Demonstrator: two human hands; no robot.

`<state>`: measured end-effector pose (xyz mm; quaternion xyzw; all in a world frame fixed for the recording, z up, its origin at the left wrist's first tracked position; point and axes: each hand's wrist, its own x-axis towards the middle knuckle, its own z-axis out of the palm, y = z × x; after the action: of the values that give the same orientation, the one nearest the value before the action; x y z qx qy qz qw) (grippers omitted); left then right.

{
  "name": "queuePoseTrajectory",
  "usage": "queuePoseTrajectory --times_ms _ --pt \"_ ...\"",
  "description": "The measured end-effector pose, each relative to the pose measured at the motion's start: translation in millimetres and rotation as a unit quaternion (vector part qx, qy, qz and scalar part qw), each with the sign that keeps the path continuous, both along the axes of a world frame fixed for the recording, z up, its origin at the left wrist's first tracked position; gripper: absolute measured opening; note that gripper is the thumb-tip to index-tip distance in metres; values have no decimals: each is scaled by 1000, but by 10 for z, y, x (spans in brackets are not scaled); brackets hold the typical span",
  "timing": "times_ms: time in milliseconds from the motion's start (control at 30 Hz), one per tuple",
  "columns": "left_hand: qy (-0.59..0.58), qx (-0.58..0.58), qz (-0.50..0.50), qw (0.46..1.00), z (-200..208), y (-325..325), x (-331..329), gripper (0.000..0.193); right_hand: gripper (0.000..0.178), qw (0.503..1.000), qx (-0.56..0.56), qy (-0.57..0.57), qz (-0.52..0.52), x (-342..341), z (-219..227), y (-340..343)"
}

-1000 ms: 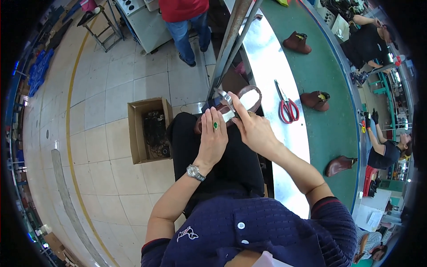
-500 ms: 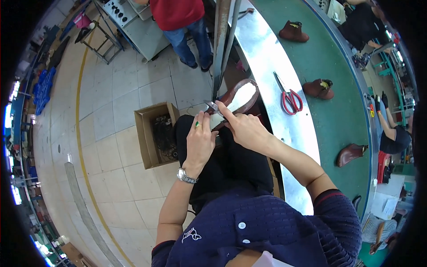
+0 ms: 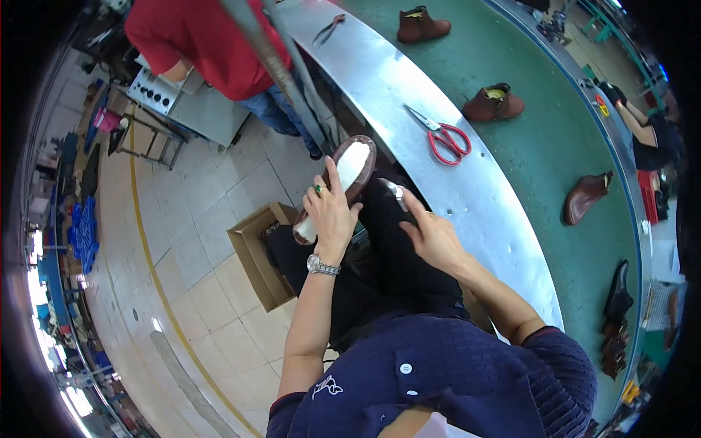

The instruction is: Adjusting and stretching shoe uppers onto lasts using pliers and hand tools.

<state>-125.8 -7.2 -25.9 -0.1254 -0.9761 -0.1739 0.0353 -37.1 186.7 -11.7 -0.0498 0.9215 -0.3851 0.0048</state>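
My left hand [image 3: 332,223] grips a brown boot [image 3: 354,166] turned sole up over my lap. A white piece lies along the middle of its sole, inside a brown rim. Apart from the boot, just to its right, my right hand [image 3: 438,241] is closed on a small shiny metal tool [image 3: 394,191] above my right thigh. Its kind is hard to tell, as the fingers hide part of it. Scissors with red handles [image 3: 449,144] rest on the metal ledge [image 3: 504,230] beyond my right hand.
On the green conveyor belt [image 3: 533,171] stand brown boots [image 3: 493,104], and dark shoes [image 3: 619,292] lie farther down it. Pincers [image 3: 330,31] lie on the ledge's far end. A cardboard box [image 3: 263,274] sits left of my legs. Past a metal post [image 3: 270,58] stands a person in red [image 3: 212,44].
My right hand with the metal tool has drawn back from the boot toward the right. My left hand has shifted onto the sole, and the boot has tilted. The view has turned.
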Motion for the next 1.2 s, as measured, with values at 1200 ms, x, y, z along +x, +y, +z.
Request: queuePoseTrajectory --times_ms 1200 --pt "-557 825 30 93 227 788 252 55 60 925 -371 66 -45 -496 286 395"
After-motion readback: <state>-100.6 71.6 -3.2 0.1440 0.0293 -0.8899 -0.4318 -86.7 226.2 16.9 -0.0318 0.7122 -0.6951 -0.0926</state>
